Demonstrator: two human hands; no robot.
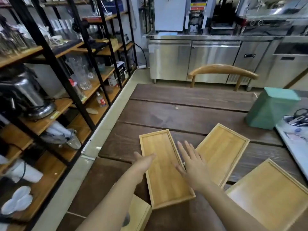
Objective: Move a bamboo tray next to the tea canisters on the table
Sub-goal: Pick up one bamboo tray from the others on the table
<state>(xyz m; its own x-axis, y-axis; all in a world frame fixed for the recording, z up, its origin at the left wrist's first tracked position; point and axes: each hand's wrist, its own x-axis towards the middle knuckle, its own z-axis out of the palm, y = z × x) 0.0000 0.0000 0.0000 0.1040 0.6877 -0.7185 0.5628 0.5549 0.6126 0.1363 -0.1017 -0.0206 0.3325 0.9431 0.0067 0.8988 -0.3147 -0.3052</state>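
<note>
Two bare forearms reach in from the bottom edge, above a pale wooden box point(138, 214) at the near edge of the dark plank table point(183, 114). The table runs away toward a curved wooden chair back point(223, 70) and a row of steel cabinets point(200, 60) along the far wall. On the left stand black-framed shelves point(66, 80) with wooden boards, crowded with glassware and a steel appliance point(26, 97). A green canister point(271, 107) stands at the table's right side, with a white pot point(295, 122) of utensils just beside it on a pale board.

Three bamboo trays lie flat. The long bamboo tray point(165, 169) sits nearest the middle, a second tray point(221, 152) lies angled to its right, and a third tray point(270, 194) lies at the lower right, all well apart from the canister.

The left hand point(143, 162) meets the long tray's left rim, thumb over the edge. The right hand point(193, 165) is flat, fingers spread, over the right rim. Neither grip is closed on anything; both are apart.
</note>
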